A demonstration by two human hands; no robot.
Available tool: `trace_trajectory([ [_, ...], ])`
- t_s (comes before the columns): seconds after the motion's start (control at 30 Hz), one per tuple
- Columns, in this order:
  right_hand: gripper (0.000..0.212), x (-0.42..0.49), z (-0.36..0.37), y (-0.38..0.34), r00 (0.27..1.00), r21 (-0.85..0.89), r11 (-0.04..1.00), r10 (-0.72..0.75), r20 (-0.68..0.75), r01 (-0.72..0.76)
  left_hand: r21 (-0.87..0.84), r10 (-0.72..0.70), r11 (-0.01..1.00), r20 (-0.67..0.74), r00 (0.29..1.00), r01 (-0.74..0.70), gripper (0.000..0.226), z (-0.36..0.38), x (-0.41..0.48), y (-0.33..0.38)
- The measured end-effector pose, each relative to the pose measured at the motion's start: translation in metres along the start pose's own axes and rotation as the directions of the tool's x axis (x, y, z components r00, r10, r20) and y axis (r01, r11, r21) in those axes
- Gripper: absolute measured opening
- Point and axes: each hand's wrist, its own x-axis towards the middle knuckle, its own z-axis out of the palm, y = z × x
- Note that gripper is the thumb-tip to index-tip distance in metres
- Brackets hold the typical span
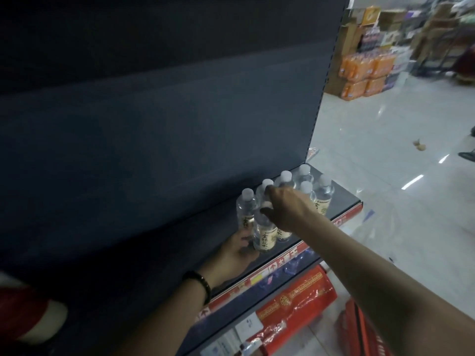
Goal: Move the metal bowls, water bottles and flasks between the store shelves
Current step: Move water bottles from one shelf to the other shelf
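Several clear water bottles with white caps and pale labels stand in a cluster on a dark shelf [341, 199], near its right end. My right hand [288, 206] reaches from the right and grips the top of the front bottle [264, 237]. My left hand [236, 255], with a dark bracelet on the wrist, rests on the shelf and touches the base of that same bottle. Another bottle [245, 209] stands just left of it, and more bottles [322, 194] stand behind my right hand. No bowls or flasks are in sight.
The dark back panel [154, 137] rises behind the shelf. A red price strip [270, 271] runs along the shelf's front edge. Below lie red packaged goods [295, 304]. To the right is a pale tiled floor [385, 150] with stacked orange drink packs [365, 73] far off.
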Motion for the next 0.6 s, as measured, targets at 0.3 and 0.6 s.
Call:
trace_trajectory([
  [0.3, 0.040, -0.030, -0.021, -0.111, 0.967, 0.045, 0.966, -0.252, -0.031, 0.253, 0.462, 0.102, 0.887, -0.218, 0.971, 0.010, 0.031, -0.087, -0.079, -0.042],
  [0.6, 0.058, -0.109, -0.007, -0.318, 0.867, 0.057, 0.870, -0.492, 0.075, 0.489, 0.601, 0.142, 0.767, -0.501, 0.854, 0.225, 0.026, -0.211, -0.267, -0.135],
])
